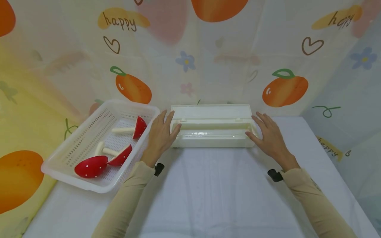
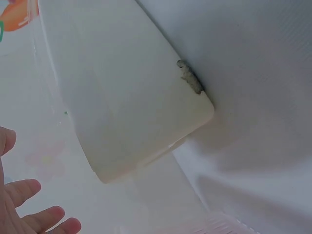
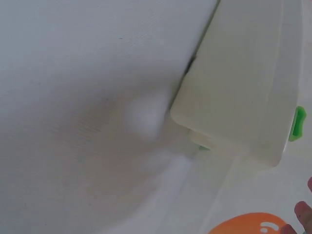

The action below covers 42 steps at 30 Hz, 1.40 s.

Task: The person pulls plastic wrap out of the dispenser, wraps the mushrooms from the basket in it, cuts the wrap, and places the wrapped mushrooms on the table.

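A long white box [image 1: 212, 143] sits at the far side of the table, its lid [image 1: 211, 111] tipped back and its inside facing me. Beside its left end is my left hand [image 1: 159, 135], fingers spread and holding nothing. My right hand [image 1: 269, 137] is at the opposite end, also with fingers spread and nothing held. From the head view I cannot tell whether either thumb touches the box. In the left wrist view the visible fingers [image 2: 22, 192] stand apart from the box, which has a dark grey mark on its lower edge. Only a few right fingertips [image 3: 304, 214] show in the right wrist view.
A white perforated basket [image 1: 74, 143] stands left of my left hand. Inside lie several red, white-dotted mushroom-shaped pieces [image 1: 90, 167] with pale stems. White cloth [image 1: 214, 198] covers the table. A fruit-patterned curtain [image 1: 214, 66] hangs behind the box. A green part [image 3: 297, 124] shows on the box's side.
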### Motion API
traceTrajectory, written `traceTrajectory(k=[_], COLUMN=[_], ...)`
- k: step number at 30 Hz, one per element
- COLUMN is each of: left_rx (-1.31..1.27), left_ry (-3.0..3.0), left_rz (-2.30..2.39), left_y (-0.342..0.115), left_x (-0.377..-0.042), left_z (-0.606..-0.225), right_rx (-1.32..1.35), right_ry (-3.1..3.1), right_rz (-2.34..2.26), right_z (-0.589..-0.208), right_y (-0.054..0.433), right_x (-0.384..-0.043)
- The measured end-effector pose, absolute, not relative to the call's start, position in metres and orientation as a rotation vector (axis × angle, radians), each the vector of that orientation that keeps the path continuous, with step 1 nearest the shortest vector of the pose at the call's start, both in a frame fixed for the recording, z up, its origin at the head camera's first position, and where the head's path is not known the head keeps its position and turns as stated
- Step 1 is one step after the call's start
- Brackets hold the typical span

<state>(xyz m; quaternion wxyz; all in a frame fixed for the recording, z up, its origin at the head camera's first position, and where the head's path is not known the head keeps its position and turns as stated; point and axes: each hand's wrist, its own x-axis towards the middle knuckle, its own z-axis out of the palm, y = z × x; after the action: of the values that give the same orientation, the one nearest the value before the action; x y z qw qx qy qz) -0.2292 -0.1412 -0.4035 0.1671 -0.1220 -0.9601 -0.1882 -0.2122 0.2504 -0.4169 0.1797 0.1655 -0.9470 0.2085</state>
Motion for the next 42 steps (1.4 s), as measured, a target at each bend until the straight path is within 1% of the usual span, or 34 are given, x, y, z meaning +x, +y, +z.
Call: traceTrajectory(k=[12,26,33,38,42], left_rx=[-0.352,-0.337,-0.359,-0.409,-0.507], left_ry=[-2.775,-2.852,-2.893,-2.909,-2.866], left_rz=[-0.53,-0.535,-0.575,-0.632,-0.684], left_y=[-0.144,-0.15,-0.152,-0.152,-0.15], left_x=[-0.223,-0.22,-0.218,-0.219,-0.22], left_z=[-0.412,-0.417,-0.419,-0.422,-0.424], right_rx=[0.563,0.503,0.467,0.495,0.566], right_ry=[-2.62,-2.641,-2.642,-2.654,-2.636], right_rz=[0.574,0.644,0.738,0.775,0.767], right_z=[-0.431,-0.436,-0.439,-0.442,-0.441], right_y=[0.252,0.253,0.257,0.259,0.254], right_x=[-0.211,-0.217,-0.214,-0.212,-0.21])
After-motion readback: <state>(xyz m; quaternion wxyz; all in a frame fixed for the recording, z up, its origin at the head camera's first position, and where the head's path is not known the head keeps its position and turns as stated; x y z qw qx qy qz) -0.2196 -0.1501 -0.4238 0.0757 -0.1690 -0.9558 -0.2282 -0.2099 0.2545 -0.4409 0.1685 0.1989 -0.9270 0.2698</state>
